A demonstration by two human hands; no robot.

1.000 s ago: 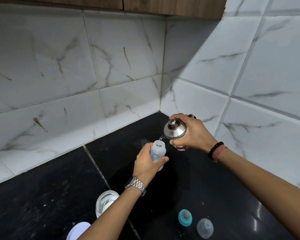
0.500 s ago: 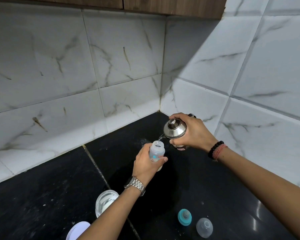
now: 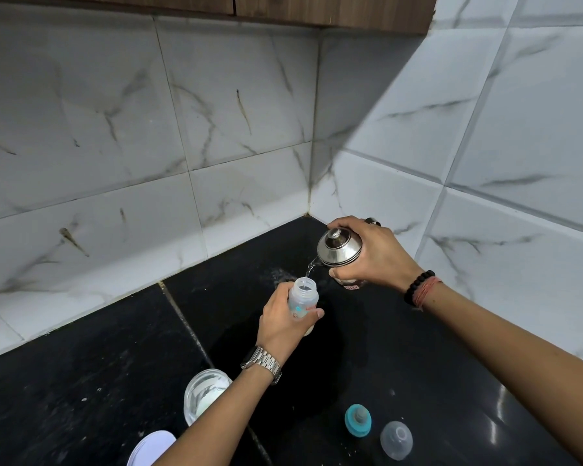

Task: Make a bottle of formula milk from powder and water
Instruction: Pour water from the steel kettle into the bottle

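I count one baby bottle, one steel kettle, one open jar, one white lid, one teal teat ring and one clear cap on the black counter.

My left hand is wrapped around the lower part of the baby bottle, holding it upright above the middle of the counter, its mouth open. My right hand grips the kettle, thumb and fingers curled round its body, tipped toward the left so a thin stream of water runs from the spout into the bottle's neck. How full the bottle is, I cannot tell.

The jar stands near me on the left, just beside my left forearm, with white powder in it. The white lid lies nearer still, at the frame's bottom edge. The teat ring and clear cap lie side by side at near right, apart from each other.
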